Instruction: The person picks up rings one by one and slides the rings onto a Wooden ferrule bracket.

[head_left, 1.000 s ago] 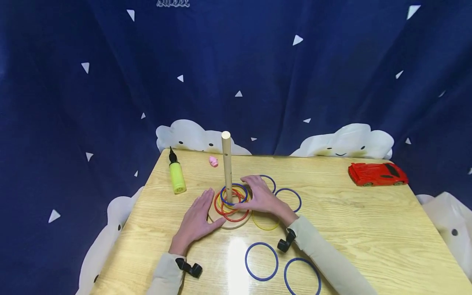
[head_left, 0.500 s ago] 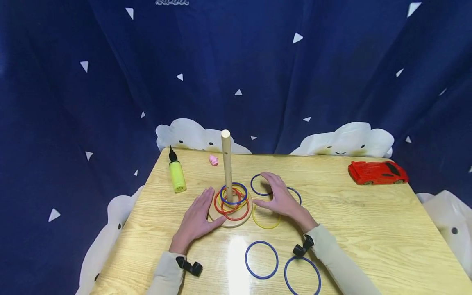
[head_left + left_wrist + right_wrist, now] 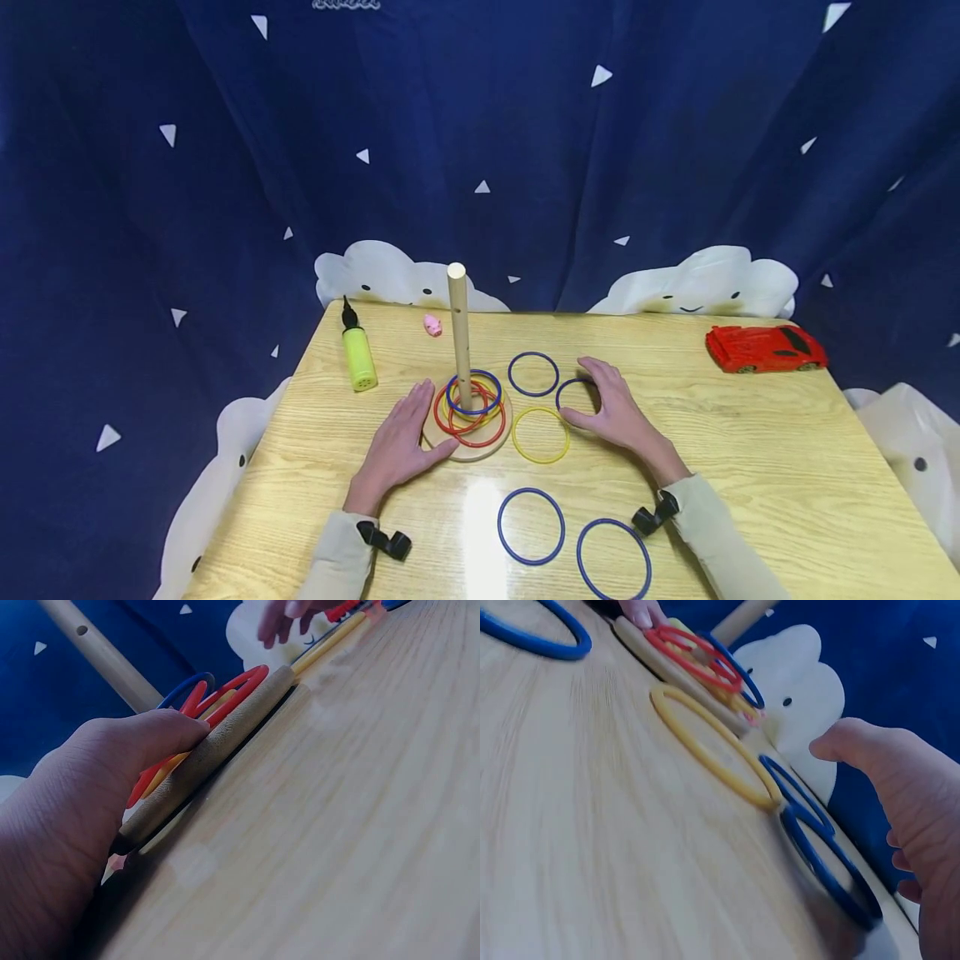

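A wooden post (image 3: 461,342) stands on a round wooden base (image 3: 491,452). Red rings (image 3: 487,444), a blue ring (image 3: 475,412) and yellow ones lie loosely round its foot. My left hand (image 3: 393,450) rests along the base's left side, fingers straight; in the left wrist view its thumb (image 3: 176,733) touches the base's rim. My right hand (image 3: 618,412) hovers over a blue ring (image 3: 562,388), partly covering it, with thumb and fingers spread and nothing held. Beside that ring lie a yellow ring (image 3: 542,462) and another blue ring (image 3: 533,353).
Two more blue rings, one at the front middle (image 3: 532,563) and one to its right (image 3: 615,522), lie flat on the table (image 3: 735,450). A yellow-green hand pump (image 3: 360,358), a pink pig figure (image 3: 432,325) and a red toy car (image 3: 765,348) stand towards the back.
My right hand has left the rings at the post and moved right, past the far blue ring, to the blue ring beside it. The left hand has stayed at the base.
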### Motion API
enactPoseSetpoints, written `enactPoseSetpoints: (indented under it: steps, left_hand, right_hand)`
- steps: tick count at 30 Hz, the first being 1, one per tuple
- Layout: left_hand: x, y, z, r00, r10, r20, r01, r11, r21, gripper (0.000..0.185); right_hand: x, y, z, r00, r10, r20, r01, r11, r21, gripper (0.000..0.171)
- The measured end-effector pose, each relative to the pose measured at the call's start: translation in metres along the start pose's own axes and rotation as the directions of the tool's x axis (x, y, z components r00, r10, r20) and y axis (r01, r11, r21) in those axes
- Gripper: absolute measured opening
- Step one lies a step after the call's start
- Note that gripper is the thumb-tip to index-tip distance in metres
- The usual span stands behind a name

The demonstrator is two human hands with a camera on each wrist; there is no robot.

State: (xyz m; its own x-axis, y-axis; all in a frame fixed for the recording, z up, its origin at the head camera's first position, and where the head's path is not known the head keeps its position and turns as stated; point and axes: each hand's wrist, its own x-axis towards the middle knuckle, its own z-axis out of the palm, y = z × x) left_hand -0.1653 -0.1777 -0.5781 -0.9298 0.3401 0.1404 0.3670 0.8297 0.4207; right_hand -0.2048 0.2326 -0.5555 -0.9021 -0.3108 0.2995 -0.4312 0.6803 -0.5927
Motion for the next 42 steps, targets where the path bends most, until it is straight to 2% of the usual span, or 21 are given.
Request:
enactPoseSetpoints:
  steps: [11, 22, 26, 33, 38, 42]
  left_hand:
    - [0.002, 0.001, 0.0, 1.0, -0.009, 0.006, 0.009, 1.0, -0.003, 0.11]
    - [0.002, 0.0, 0.001, 1.0, -0.013, 0.006, 0.013, 1.0, 0.001, 0.111]
    - [0.002, 0.001, 0.0, 1.0, -0.012, 0.01, 0.012, 1.0, 0.006, 0.111]
    - [0.003, 0.002, -0.002, 0.999, 0.017, -0.036, -0.017, 1.0, -0.002, 0.109]
    - [0.002, 0.002, -0.001, 1.0, 0.013, -0.025, -0.013, 1.0, 0.009, 0.11]
    - [0.001, 0.003, -0.001, 1.0, 0.002, -0.006, -0.002, 1.0, 0.007, 0.11]
  right_hand:
    - [-0.021, 0.023, -0.01, 0.999, 0.032, -0.001, -0.032, 0.999, -0.043, 0.102]
    - [-0.024, 0.03, -0.006, 0.999, 0.032, 0.015, -0.03, 0.992, -0.126, 0.108]
    - [-0.023, 0.032, -0.003, 1.0, 0.011, 0.012, -0.009, 0.989, -0.149, 0.104]
    - [-0.02, 0.031, -0.005, 1.0, 0.009, 0.011, -0.007, 0.985, -0.175, 0.1]
    - [-0.022, 0.031, -0.007, 0.999, 0.024, 0.033, -0.018, 0.983, -0.184, 0.1]
    - [-0.023, 0.033, -0.01, 1.0, 0.011, 0.005, -0.01, 0.983, -0.182, 0.096]
